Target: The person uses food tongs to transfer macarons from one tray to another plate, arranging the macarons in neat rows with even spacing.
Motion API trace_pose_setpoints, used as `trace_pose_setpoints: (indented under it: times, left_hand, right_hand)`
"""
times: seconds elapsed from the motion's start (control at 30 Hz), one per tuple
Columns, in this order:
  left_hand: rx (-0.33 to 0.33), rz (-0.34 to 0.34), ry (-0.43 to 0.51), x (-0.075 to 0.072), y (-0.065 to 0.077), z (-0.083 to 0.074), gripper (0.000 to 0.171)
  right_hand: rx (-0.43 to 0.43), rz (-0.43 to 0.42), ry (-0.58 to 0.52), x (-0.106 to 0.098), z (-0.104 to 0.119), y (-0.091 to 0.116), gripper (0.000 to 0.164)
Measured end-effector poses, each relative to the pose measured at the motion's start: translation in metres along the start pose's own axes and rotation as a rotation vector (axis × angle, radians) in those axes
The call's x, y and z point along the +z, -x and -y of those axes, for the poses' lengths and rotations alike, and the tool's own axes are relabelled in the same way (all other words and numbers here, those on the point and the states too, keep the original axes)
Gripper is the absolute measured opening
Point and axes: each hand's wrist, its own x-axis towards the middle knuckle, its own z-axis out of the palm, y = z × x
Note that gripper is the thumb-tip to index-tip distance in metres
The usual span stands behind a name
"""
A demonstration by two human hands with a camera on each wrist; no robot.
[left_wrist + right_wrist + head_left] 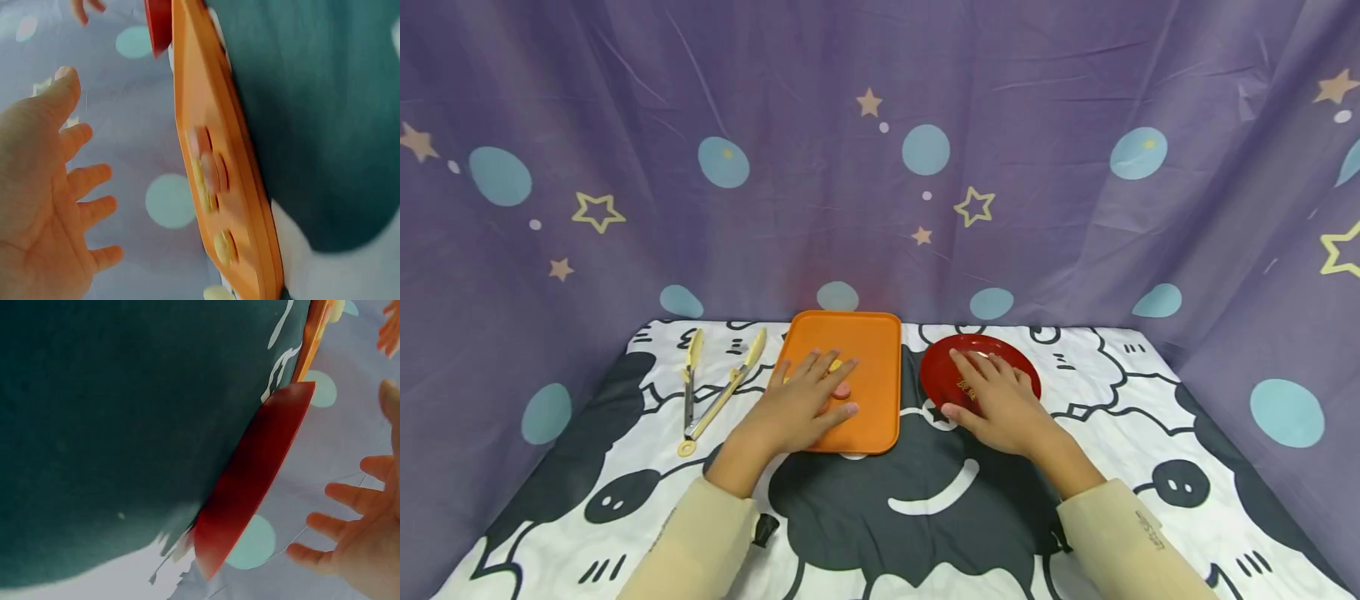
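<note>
My left hand (801,408) hovers palm down over an orange tray (876,375), fingers spread and holding nothing. Several small round pink and yellow pieces lie in the tray; a pink one (214,172) and a yellow one (225,247) show in the left wrist view, their kind unclear. Over a red plate (936,367) with gold lettering, my right hand (1003,408) is likewise spread and holds nothing. The right wrist view has the plate's side (250,481) apart from the fingers. To the left of the tray lie tongs (715,408) with yellow tips, their arms apart.
A white and dark cartoon-print cloth (880,492) covers the table. Behind it hangs a purple curtain (820,208) with stars and blue dots. The tray and plate stand side by side with a narrow gap between them.
</note>
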Motion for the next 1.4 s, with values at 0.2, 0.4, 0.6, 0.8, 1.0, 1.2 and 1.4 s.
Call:
trace_pose_setpoints:
  times: [0.2,0.4,0.6,0.8,1.0,1.2,1.4]
  left_hand:
    - [-0.024,-0.031,-0.041,-0.01,0.003,0.023,0.069]
    - [-0.082,-0.042,-0.058,-0.02,0.009,0.05,0.063]
    - [-0.169,-0.034,-0.058,-0.034,0.021,0.079,0.06]
    - [-0.235,-0.021,-0.053,-0.042,0.032,0.11,0.059]
    - [-0.33,0.037,-0.067,-0.041,0.047,0.135,0.063]
    - [-0.427,0.053,-0.062,-0.04,0.061,0.151,0.067]
    - [-0.529,0.093,-0.035,-0.039,0.067,0.161,0.072]
  right_hand:
    - [-0.014,-0.101,-0.012,0.004,-0.016,-0.006,0.073]
    - [0.011,-0.193,-0.075,0.002,-0.035,-0.013,0.064]
    - [0.092,-0.226,-0.206,-0.004,-0.059,-0.016,0.058]
    - [0.175,-0.292,-0.269,-0.011,-0.085,-0.014,0.049]
    - [0.293,-0.325,-0.339,-0.013,-0.102,-0.009,0.042]
    - [0.42,-0.3,-0.397,-0.006,-0.117,-0.007,0.04]
    - [0.498,-0.181,-0.572,-0.001,-0.122,-0.004,0.04]
